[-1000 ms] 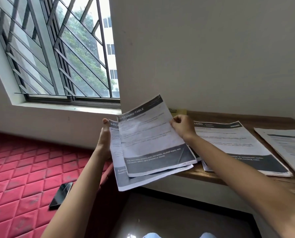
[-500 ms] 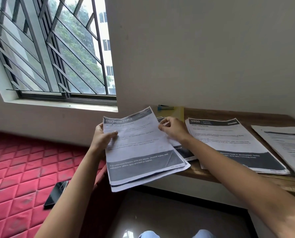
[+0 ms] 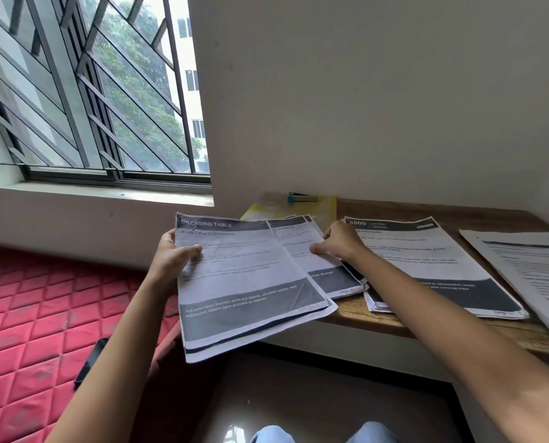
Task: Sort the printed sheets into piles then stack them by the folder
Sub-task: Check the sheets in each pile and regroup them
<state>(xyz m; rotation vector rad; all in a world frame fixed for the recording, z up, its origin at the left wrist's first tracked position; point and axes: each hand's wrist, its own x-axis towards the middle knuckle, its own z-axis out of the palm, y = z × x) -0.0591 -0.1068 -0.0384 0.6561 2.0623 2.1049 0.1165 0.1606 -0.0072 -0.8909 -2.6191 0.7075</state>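
The held sheets (image 3: 244,276) are thin matt paper, lightly creased and curled at the lower edge, with flat grey toner bands. The pile by the folder (image 3: 330,273), the middle pile (image 3: 433,266) and the right pile (image 3: 529,276) are the same dull paper. The table (image 3: 394,319) is brown wood with visible grain and a low satin finish. The folder (image 3: 329,209) looks like yellow translucent plastic, slightly glossy. The mattress (image 3: 26,314) is red quilted cloth with a faint sheen. The phone (image 3: 90,362) is glossy black. The window grille (image 3: 74,100) is grey painted metal, the wall (image 3: 362,107) matt paint, the floor (image 3: 314,404) polished and reflective.
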